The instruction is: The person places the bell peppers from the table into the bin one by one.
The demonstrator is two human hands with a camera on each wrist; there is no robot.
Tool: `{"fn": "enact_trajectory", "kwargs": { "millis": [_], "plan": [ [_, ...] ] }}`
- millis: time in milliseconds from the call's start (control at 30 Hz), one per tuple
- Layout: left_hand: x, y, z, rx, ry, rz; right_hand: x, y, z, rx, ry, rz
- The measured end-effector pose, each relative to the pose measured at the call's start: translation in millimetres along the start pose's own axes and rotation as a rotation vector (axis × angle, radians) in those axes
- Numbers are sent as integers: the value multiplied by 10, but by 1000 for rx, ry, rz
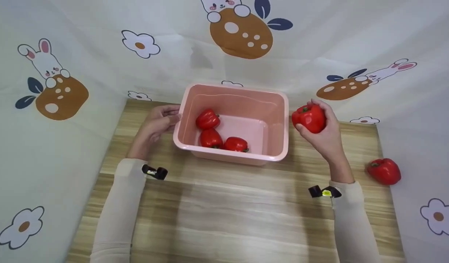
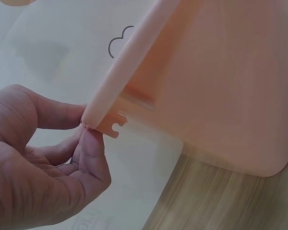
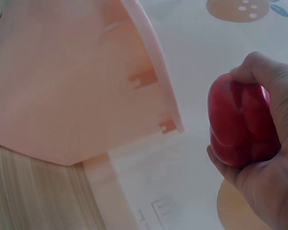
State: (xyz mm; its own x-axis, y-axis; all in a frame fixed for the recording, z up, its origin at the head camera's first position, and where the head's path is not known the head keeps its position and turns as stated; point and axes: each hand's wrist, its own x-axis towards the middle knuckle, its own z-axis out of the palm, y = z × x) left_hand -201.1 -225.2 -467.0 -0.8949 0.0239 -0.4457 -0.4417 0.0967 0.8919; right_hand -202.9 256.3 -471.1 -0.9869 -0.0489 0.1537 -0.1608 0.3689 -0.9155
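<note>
A pink plastic bin (image 1: 229, 154) stands at the back of the wooden table. Three red bell peppers lie inside it toward the left: an upper one (image 1: 207, 119), a middle one (image 1: 211, 138) and a lower one (image 1: 236, 144). My left hand (image 1: 159, 122) pinches the bin's left rim (image 2: 116, 79) between thumb and fingers. To the right of the bin, my right hand (image 1: 325, 133) grips another red bell pepper (image 1: 309, 118), held apart from the bin wall. In the right wrist view, thumb and fingers wrap round that pepper (image 3: 240, 120).
One more red bell pepper (image 1: 384, 171) lies on the table's right edge, against the cloth. Pale printed cloth (image 1: 166, 69) with rabbits and flowers rises behind and on both sides. The wooden table (image 1: 224, 212) extends in front of the bin.
</note>
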Motion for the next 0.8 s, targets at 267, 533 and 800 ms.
{"fn": "enact_trajectory", "kwargs": {
  "millis": [267,533,800],
  "plan": [
    [26,-21,10,-25,8,-2,22,-123,84,-15,-18,-22],
    [44,-44,8,-33,7,14,28,-209,215,-23,-64,-57],
    [37,-52,-14,-36,5,-7,77,-292,329,-48,-124,-92]
  ]
}}
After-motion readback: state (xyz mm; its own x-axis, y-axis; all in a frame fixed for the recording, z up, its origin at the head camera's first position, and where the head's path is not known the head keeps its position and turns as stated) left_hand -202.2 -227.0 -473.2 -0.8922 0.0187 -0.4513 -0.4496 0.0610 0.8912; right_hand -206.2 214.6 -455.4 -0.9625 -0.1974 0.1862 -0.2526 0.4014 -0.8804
